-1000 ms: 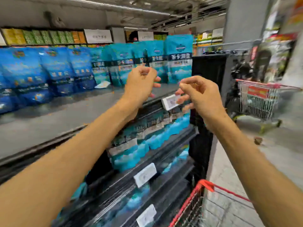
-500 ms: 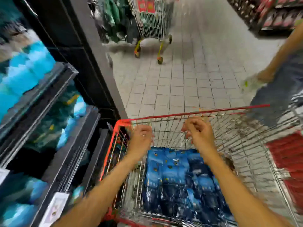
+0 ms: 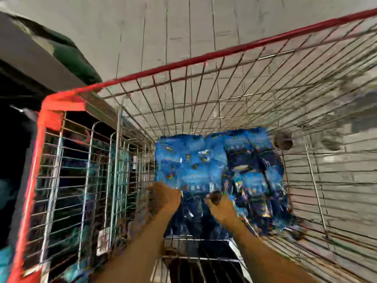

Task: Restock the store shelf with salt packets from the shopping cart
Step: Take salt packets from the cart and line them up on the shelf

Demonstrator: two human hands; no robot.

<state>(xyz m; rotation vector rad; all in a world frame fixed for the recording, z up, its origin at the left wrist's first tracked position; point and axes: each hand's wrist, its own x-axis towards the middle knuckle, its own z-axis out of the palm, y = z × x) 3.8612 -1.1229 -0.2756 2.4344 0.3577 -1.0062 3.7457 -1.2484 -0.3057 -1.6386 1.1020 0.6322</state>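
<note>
We see the blue salt packets point(image 3: 214, 166) piled in the bottom of the wire shopping cart point(image 3: 204, 60). Our left hand point(image 3: 164, 198) and right hand point(image 3: 219, 203) reach onto the pile; blur hides whether either one grips a packet.

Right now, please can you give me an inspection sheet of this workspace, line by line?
Surface: wire floor of the shopping cart; tiled store floor beyond it.
Job's things: blue salt packets piled inside the cart; picture blurred, count unclear.
Clutter: nothing seen.
Hands: left hand and right hand are low in the cart at the near edge of the packets; grip cannot be told through the blur.
Cables: nothing seen.
Surroundings: red cart rim; dark store shelf to the left.
</note>
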